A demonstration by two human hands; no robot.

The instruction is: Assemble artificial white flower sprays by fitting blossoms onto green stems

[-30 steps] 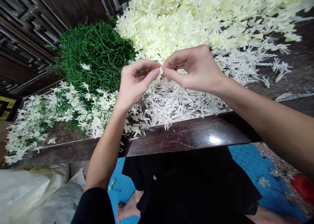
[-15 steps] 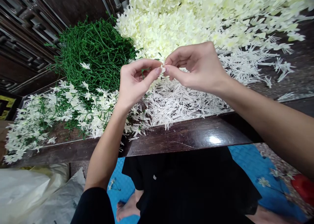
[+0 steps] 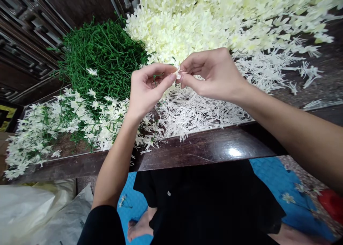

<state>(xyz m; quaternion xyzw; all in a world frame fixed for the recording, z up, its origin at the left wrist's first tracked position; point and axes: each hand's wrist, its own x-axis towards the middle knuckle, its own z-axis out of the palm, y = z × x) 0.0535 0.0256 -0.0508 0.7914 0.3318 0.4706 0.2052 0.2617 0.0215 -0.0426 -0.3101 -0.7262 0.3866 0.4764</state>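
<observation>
Head camera, looking down: a person seated at a dark wooden table (image 3: 203,148) is working with both hands raised over the middle of the frame. The left hand (image 3: 146,91) is curling around a thin green stem (image 3: 158,76), with thumb and forefinger pressing together on it. The right hand (image 3: 214,77) is pinching a small white blossom (image 3: 177,72) between thumb and forefinger (a fine white filament is sticking out beside the fingertips). The two hands are meeting tip to tip just above centre, so the blossom is sitting right at the end of the stem; whether it is already seated on it cannot be told.

Beneath the hands, a spread of white spiky flower centres (image 3: 198,111) is covering the table at centre and trailing off to the right. A large heap of cream petals (image 3: 214,16) is filling the top and upper right of the frame. A tangle of bare green stems (image 3: 102,55) is lying at upper left, just beside the petals. Sprays with white flowers (image 3: 66,119) are lying along the table's left side.

Below the table edge, pale plastic bags (image 3: 26,209) are sitting at lower left, and a blue mat (image 3: 281,187) is showing at lower right.
</observation>
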